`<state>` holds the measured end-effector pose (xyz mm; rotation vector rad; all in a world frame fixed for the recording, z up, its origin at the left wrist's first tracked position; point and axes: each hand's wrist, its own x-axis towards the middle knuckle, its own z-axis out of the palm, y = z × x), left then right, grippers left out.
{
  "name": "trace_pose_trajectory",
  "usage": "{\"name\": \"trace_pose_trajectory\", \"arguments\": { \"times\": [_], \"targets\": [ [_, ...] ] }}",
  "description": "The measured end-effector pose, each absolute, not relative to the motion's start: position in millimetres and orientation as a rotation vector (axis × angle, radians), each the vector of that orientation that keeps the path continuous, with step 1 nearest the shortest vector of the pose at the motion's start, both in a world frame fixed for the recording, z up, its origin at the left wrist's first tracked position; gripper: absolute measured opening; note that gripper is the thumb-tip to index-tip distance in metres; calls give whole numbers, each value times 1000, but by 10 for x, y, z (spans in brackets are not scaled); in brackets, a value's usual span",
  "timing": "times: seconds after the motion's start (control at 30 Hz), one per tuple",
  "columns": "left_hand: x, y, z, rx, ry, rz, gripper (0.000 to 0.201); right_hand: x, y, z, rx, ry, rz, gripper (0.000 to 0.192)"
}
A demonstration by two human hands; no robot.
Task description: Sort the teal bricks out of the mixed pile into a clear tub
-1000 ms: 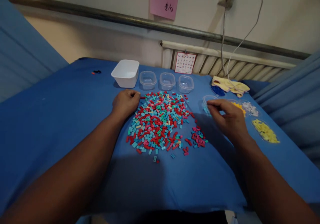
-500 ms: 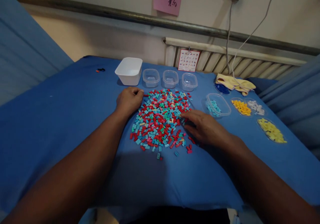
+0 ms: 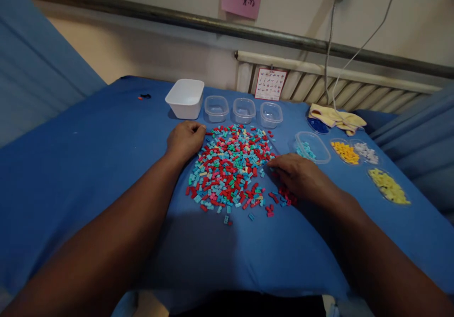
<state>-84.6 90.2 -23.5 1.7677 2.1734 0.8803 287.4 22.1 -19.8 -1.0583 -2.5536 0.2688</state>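
Note:
A wide pile of small toy building bricks (image 3: 230, 166), mostly red and light blue with some green, pink and cream, lies spread on a blue cloth. At its upper left edge rests my left hand (image 3: 186, 141), closed, thumb against the curled fingers. Whatever it may hold is hidden; a red brick (image 3: 209, 133) shows at its fingertips. My right hand (image 3: 300, 174) is low over the right edge of the pile, fingers stretched out and pointing left. Beneath its palm side lies a cluster of red bricks (image 3: 286, 197), partly covered by the hand.
A white tub (image 3: 185, 100) and three clear plastic boxes (image 3: 216, 109) stand behind the pile. To the right are a clear box (image 3: 314, 148) with light blue bricks, shallow dishes of orange (image 3: 344, 152), white and yellow bricks (image 3: 388, 185), and a yellow cloth (image 3: 336, 116).
My right hand has moved a little to the right, and red bricks now lie together beneath it. The left hand keeps its place by the pile. The view has shifted slightly.

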Motion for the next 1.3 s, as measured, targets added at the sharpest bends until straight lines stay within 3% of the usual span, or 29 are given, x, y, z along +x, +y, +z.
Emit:
{"name": "trace_pose_trajectory", "arguments": {
  "times": [0.23, 0.43, 0.77, 0.97, 1.3],
  "targets": [
    [-850, 908, -218, 1757, 2198, 835, 39, 2826, 281, -123, -1008, -2672, 233, 28],
    [-836, 891, -199, 1777, 2191, 835, 38, 3072, 199, 118, -1097, -2342, 205, 20],
    [-847, 891, -219, 1771, 2182, 862, 38, 3048, 143, 3, -1190, -2813, 140, 28],
    [-842, 888, -199, 1753, 2191, 841, 40, 3022, 173, -7, -1305, -2809, 137, 19],
    [-862, 905, -243, 1757, 2156, 894, 38, 3156, 144, 137, -1273, -2397, -7, 13]
  ]
}}
